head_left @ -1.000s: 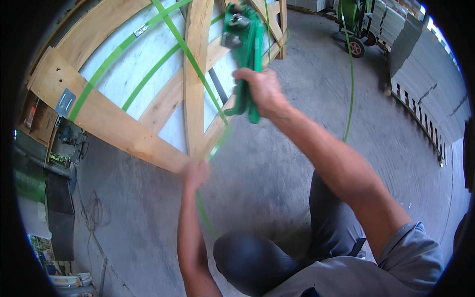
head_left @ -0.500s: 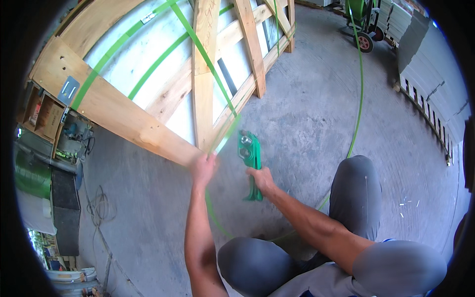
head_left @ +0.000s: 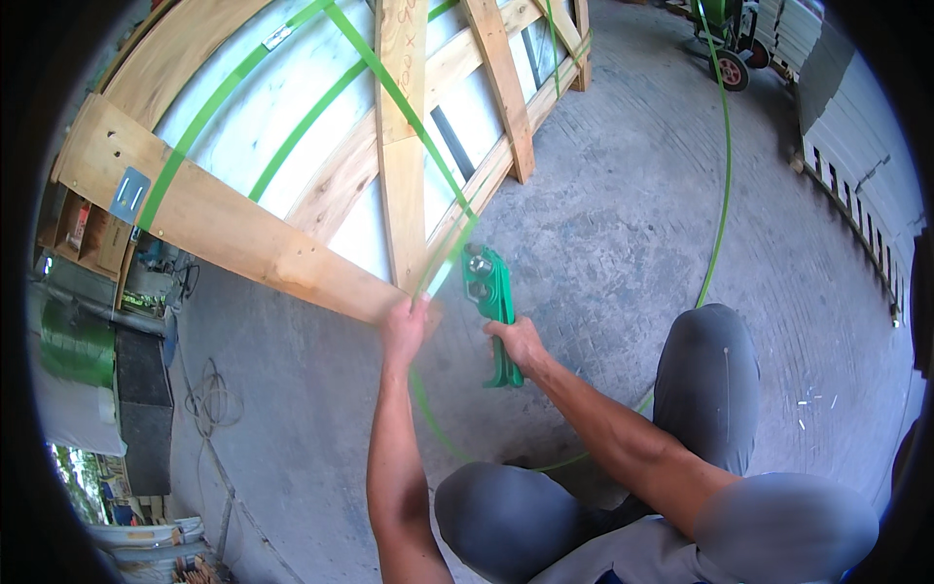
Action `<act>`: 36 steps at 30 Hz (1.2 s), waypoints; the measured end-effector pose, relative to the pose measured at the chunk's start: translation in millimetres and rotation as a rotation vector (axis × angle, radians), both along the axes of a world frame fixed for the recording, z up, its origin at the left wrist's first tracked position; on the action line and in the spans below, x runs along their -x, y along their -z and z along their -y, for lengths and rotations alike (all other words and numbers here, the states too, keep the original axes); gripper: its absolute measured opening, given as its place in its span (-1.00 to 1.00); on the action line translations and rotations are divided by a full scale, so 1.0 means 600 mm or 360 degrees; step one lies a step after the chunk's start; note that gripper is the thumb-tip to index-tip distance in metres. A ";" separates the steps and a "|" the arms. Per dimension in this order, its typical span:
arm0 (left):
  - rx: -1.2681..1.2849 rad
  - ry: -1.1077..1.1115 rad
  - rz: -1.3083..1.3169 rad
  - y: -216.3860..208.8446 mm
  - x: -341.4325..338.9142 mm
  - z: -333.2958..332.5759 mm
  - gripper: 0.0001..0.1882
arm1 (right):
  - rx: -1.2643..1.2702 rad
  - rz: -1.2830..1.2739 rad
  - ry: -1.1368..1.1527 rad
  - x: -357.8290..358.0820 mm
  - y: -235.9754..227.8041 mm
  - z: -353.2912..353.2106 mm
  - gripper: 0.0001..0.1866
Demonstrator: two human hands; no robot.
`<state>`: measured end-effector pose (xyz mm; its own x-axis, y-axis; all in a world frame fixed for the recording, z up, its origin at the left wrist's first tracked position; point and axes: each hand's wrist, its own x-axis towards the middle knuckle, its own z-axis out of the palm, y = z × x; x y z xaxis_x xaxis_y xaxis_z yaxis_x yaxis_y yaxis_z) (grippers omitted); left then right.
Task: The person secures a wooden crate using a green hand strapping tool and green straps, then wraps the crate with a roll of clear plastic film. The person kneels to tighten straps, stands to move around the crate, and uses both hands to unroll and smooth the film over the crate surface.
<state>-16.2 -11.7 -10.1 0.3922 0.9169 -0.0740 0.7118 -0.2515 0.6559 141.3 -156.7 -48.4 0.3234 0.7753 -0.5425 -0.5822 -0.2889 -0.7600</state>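
Just off near corner of wooden crate, holding green strapping tensioner in right hand, wrapped snug round handle, pointed roughly lengthwise toward crate. Pinching green strap in left hand, looks like, pretty much closed up, with tensioner just to right.

Single wide fisheye view from person's head, left of pair, upright. Faces steeply down over knees and floor. Left hand, right hand near, mid-picture; crate just beyond; grey stack farther off, bent by rim.
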 end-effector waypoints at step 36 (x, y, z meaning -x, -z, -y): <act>-0.0493 0.0170 -0.0474 -0.052 -0.025 0.037 -0.63 | -0.0196 0.0011 -0.0211 0.048 -0.029 -0.064 -0.68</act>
<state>-1.3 -33.7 21.2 0.4889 0.8692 0.0737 0.8177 -0.4860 0.3085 112.4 -118.1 -31.0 0.2175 0.8718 -0.4389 -0.5398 -0.2672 -0.7983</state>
